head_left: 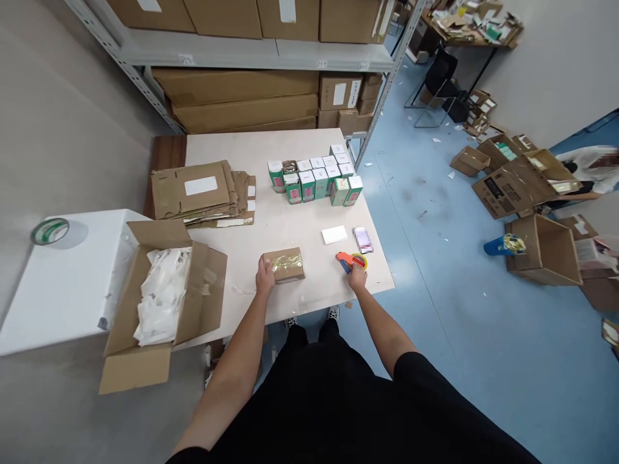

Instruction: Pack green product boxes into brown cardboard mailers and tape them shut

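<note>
A small taped cardboard box (287,265) lies near the front edge of the white table (271,225). My left hand (265,275) grips its left end, fingers closed on the side. My right hand (357,277) is closed on a red and yellow tape dispenser (349,261) resting on the table to the right of the box. A white card (334,234) and a phone (362,240) lie just beyond the dispenser.
Several small green and white boxes (314,178) stand at the back of the table beside a stack of flattened cartons (198,192). An open carton with white packing (162,296) sits at left, near a tape roll (49,231). Shelving (251,55) holds cartons; open boxes (527,187) litter the blue floor.
</note>
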